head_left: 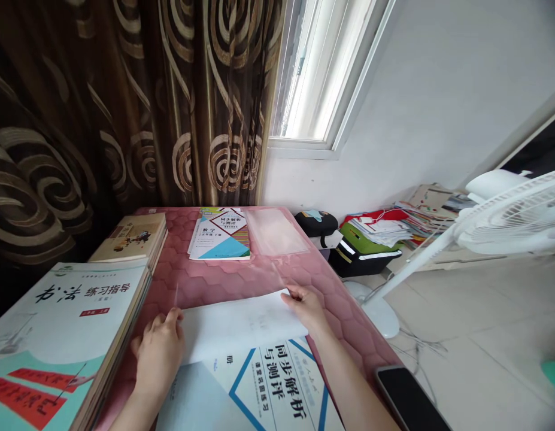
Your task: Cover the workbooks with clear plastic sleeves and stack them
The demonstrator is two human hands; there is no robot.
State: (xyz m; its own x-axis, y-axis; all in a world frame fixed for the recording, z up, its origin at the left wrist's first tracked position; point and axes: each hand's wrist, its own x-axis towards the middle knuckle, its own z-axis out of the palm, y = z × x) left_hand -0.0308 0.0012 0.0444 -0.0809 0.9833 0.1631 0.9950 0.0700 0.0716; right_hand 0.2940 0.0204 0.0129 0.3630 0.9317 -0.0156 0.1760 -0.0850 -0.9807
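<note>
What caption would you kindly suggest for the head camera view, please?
Two hands at opposite ends of a white sheet overlapping a workbook, pink tabletop beneath.

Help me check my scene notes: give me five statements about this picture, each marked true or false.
1. The right hand holds the white sheet near its far right corner. True.
2. The left hand rests on the phone. False: it is at the white sheet's left edge, and the phone lies to the right of the right forearm.
3. A white fan stands to the right of the pink table. True.
4. The curtain is plain white. False: it is dark brown with swirls.
5. A translucent sheet lies at the table's far end. True.
</note>
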